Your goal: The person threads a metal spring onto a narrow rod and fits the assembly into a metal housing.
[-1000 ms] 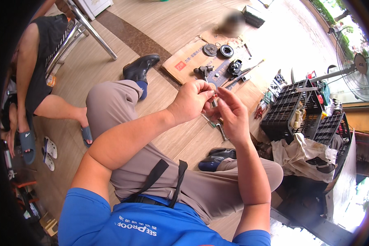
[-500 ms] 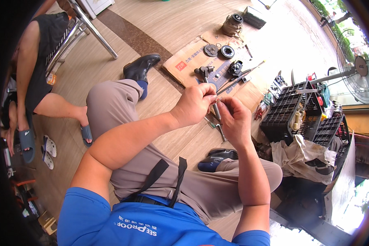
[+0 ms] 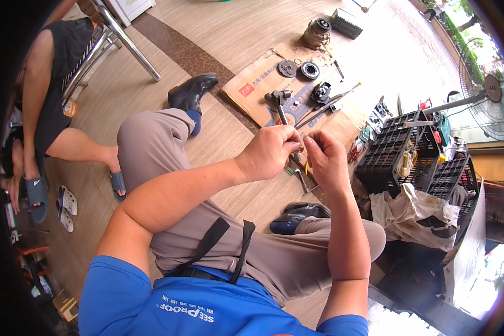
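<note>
Over the floor in front of me, my left hand (image 3: 270, 152) is closed, thumb and forefinger pinching a small item too tiny to make out. My right hand (image 3: 329, 161) is beside it at that item, thumb and forefinger closed. Just beyond them a hammer (image 3: 279, 97) lies on the cardboard (image 3: 238, 99), its handle running behind my hands. Also on the cardboard are a dark disc (image 3: 287, 68), a ring-shaped part (image 3: 309, 70), a black component (image 3: 321, 93) and long thin rods or cables. A small metal tool (image 3: 301, 182) lies on the floor below my hands.
Another person's legs (image 3: 81, 144) are at left beside a steel-framed chair (image 3: 115, 28) and white clogs (image 3: 67, 207). A canister-like metal part (image 3: 317, 35) and dark box (image 3: 347, 23) lie at the back. Right are black crates (image 3: 386, 151), crumpled cloth (image 3: 409, 213) and a standing fan (image 3: 493, 106).
Both hands have moved down and slightly right, staying close together, with fingertips shifting around the small item. More of the hammer's handle now shows above them.
</note>
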Tool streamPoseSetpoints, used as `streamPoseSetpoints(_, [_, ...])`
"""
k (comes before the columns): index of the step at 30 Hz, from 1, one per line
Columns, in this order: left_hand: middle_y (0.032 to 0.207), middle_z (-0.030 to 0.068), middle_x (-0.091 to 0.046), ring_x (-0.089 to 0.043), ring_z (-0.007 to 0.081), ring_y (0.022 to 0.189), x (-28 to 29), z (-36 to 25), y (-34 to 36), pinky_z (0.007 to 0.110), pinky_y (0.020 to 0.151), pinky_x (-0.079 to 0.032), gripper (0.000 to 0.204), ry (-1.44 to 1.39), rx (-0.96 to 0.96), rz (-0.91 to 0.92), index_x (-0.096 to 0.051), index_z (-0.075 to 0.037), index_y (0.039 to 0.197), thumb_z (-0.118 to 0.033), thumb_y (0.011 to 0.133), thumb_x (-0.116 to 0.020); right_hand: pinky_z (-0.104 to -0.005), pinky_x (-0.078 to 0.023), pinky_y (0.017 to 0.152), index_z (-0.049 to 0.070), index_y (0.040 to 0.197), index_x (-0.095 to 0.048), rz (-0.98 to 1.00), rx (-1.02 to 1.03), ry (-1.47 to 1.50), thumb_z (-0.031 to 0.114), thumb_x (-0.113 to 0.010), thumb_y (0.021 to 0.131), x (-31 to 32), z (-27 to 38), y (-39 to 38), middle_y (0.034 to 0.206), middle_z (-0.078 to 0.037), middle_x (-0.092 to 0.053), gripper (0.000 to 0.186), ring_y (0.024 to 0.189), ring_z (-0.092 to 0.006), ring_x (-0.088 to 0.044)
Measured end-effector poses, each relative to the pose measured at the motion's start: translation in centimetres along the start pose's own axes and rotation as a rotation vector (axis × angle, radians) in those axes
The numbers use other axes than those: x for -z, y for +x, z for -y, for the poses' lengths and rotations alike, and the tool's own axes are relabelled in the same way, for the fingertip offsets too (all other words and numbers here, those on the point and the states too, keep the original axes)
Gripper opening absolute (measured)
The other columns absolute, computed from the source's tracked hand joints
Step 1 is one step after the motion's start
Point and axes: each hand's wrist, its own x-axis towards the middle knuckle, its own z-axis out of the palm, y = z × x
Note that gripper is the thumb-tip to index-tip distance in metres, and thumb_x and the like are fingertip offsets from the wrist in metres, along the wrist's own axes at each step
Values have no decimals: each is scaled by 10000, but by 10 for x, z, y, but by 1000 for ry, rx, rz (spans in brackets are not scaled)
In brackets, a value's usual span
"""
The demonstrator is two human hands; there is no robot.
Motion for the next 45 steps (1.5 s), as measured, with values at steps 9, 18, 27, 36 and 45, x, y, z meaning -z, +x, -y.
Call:
streamPoseSetpoints(9, [724,50,-633,-582,82,581,4,2,6,242,545,-495,87,-28,120,-15,-600,16,895,-50,930,-556,-236,-414,554,-15,891,-635,-17,-3,-4,110,-621,922,5,0,-4,679,8,-577,130,622,-52,-485])
streamPoseSetpoints(18, [707,65,-633,-586,92,566,3,8,5,255,533,-488,81,77,15,-100,-599,17,879,-44,924,-569,-246,-413,536,-29,925,-666,52,2,-89,103,-638,890,-2,9,-11,638,-26,-581,140,593,-60,-490])
streamPoseSetpoints(27, [712,106,-604,-586,151,577,1,3,1,303,547,-473,42,145,-124,-111,-596,13,876,-21,894,-579,-238,-394,521,-25,922,-664,4,40,-79,105,-625,902,-6,15,-14,625,2,-552,137,581,-48,-464])
streamPoseSetpoints(36, [766,160,-603,-607,247,620,0,0,-2,353,582,-477,46,195,-193,-80,-598,12,876,-25,877,-573,-208,-347,500,-27,877,-656,61,-128,85,108,-623,910,3,18,-10,651,41,-539,143,586,-22,-434])
streamPoseSetpoints(45, [792,194,-618,-622,356,728,-2,2,-2,407,645,-491,24,236,-264,-72,-598,12,860,-9,848,-592,-195,-331,461,-6,857,-651,138,-298,352,134,-620,909,16,15,-3,637,33,-538,153,521,-33,-459])
